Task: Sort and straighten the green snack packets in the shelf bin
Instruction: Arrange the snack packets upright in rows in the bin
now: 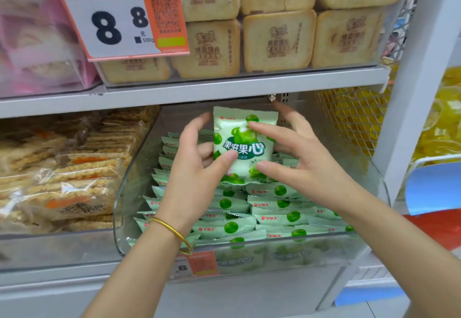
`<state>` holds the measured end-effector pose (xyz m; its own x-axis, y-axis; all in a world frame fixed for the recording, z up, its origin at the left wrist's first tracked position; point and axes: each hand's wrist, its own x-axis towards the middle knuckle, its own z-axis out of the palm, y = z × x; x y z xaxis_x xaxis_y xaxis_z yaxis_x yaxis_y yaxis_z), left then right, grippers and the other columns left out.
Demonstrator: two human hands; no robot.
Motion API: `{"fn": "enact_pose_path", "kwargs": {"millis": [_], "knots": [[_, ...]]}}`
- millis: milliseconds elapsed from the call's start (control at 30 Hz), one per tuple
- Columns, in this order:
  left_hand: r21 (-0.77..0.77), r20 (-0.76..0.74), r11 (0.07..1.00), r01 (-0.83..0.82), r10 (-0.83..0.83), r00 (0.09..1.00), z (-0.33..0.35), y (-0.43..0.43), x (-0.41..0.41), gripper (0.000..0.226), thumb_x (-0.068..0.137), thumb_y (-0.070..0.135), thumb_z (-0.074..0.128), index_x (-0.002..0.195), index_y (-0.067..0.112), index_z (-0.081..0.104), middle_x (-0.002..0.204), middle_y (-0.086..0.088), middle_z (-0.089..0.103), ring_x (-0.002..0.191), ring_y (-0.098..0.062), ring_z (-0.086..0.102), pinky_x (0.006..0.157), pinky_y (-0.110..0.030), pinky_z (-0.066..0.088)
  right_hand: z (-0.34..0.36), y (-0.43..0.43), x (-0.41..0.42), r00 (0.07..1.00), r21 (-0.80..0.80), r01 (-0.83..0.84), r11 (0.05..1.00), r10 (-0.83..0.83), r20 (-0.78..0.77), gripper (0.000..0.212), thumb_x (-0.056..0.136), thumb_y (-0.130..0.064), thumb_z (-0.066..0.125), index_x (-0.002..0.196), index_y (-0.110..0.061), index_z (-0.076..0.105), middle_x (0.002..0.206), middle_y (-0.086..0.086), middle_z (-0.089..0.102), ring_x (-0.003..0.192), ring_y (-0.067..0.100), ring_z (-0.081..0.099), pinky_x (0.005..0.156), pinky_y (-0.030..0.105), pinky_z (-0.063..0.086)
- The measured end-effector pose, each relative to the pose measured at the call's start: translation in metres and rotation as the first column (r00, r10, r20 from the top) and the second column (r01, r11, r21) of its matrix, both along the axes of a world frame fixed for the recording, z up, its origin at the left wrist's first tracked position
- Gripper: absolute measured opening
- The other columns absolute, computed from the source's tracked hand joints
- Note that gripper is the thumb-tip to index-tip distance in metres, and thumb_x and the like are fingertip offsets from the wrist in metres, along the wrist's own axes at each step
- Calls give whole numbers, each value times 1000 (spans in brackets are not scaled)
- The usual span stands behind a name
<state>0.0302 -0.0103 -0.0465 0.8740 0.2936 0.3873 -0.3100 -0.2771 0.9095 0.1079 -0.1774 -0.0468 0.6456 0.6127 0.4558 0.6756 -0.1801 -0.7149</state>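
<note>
One green snack packet (243,148) is held upright over the stacked packets (274,205) in the clear shelf bin (119,207), pinched at its sides by the left hand (197,167) and right hand (301,165). It is judged light, soft and slippery; the crimped edges should be gripped.

- Packet (243,143) between the fingers (259,128): pale green, dark green balls, white lettering.
- Packets (274,207) below the fingers: pale green, red logos.
- Price tag (119,15) up-left: orange, black 8s.
</note>
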Motion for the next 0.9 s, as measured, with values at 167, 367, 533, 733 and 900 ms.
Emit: {"fn": "enact_pose_path", "kwargs": {"millis": [167,367,533,733,900], "knots": [[-58,-6,992,114,-115,993,1,1,-6,65,88,0,57,130,44,33,107,-2,71,94,-17,69,79,-27,56,-4,4,-2,940,112,-178,978,203,-274,79,74,-11,76,138,-41,40,137,-12,41,110,13,61,90,34,54],[-17,-91,967,255,-256,963,0,5,-8,85,79,-14,63,131,46,33,140,3,47,118,-9,57,99,-32,47,-5,4,-1,868,252,-199,947,290,-403,85,72,10,72,134,-38,42,124,-20,56,97,20,69,78,37,58],[-8,-80,958,287,-287,955,1,6,-8,90,77,-21,60,130,46,32,140,3,46,119,-9,56,94,-27,50,-7,4,1,847,279,-207,938,314,-428,83,73,14,69,133,-38,43,117,-20,61,97,24,69,79,42,58],[-16,-66,953,302,-302,951,2,4,-7,89,77,-22,58,131,44,31,141,4,45,121,-7,54,89,-22,50,-7,3,3,823,307,-233,923,355,-443,84,76,19,63,130,-42,43,130,-12,55,100,26,68,76,36,57],[31,-65,964,264,-261,963,-2,3,-5,86,79,-21,57,128,45,33,134,20,46,119,-2,54,91,-23,50,-6,4,0,871,272,-196,942,295,-394,87,76,16,66,129,-48,40,136,-9,49,106,14,64,79,31,56]]}}
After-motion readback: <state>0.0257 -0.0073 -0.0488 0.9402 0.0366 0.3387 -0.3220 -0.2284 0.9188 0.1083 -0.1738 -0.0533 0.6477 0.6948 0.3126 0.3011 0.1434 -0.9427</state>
